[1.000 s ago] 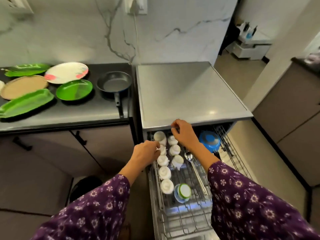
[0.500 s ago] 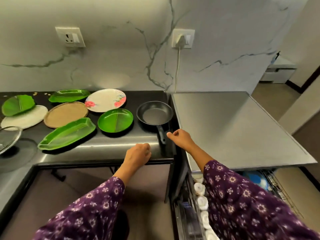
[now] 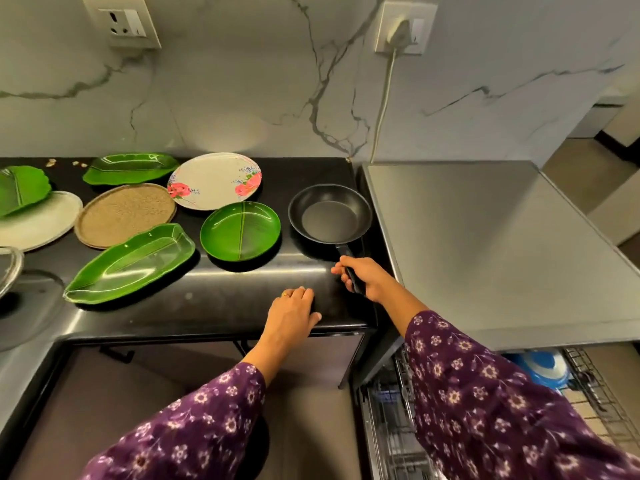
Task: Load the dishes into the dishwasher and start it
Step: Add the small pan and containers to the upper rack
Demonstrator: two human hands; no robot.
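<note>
Right hand [image 3: 363, 277]: wrapped round the handle of the pan [image 3: 329, 216].
Left hand [image 3: 294, 313]: rested on the counter [image 3: 225, 306] edge, fingers relaxed, nothing held.
Pan: seated on the counter, beside a green plate [image 3: 240, 231].

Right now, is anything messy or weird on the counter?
Just little things: pale crumbs lie on the black counter by the wall, and the far-left green leaf plate partly overlaps a white plate.
</note>
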